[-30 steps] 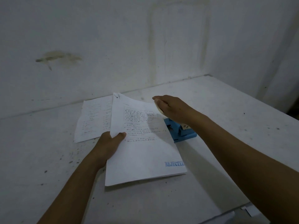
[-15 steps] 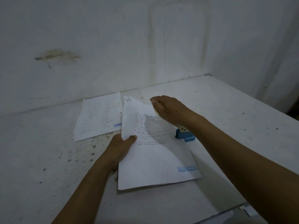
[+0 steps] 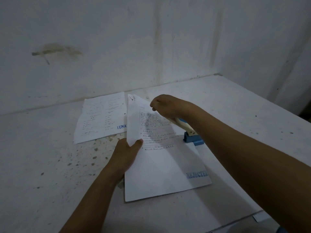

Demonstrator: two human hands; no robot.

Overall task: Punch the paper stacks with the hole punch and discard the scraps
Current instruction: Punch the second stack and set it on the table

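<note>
We pinch the stack [image 3: 161,162] with the left hand [image 3: 125,154], right hand [image 3: 165,106] gripping the punch [image 3: 188,132] handle on the bench [image 3: 50,165] — other stack [image 3: 101,118] looks punched, scraps undiscarded.

I see open table [image 3: 235,105] right of the hole punch [image 3: 191,137]; leftward, the second paper stack [image 3: 101,118] and, I think, scattered scraps [image 3: 94,157] crowd it.

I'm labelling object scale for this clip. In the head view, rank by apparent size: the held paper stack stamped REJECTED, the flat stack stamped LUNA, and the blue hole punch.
1. REJECTED stack, largest, though it is nearer the camera.
2. LUNA stack, farther back and partly covered, so its true size against the first is unsure.
3. Hole punch, smallest, partly hidden by the right hand.
</note>
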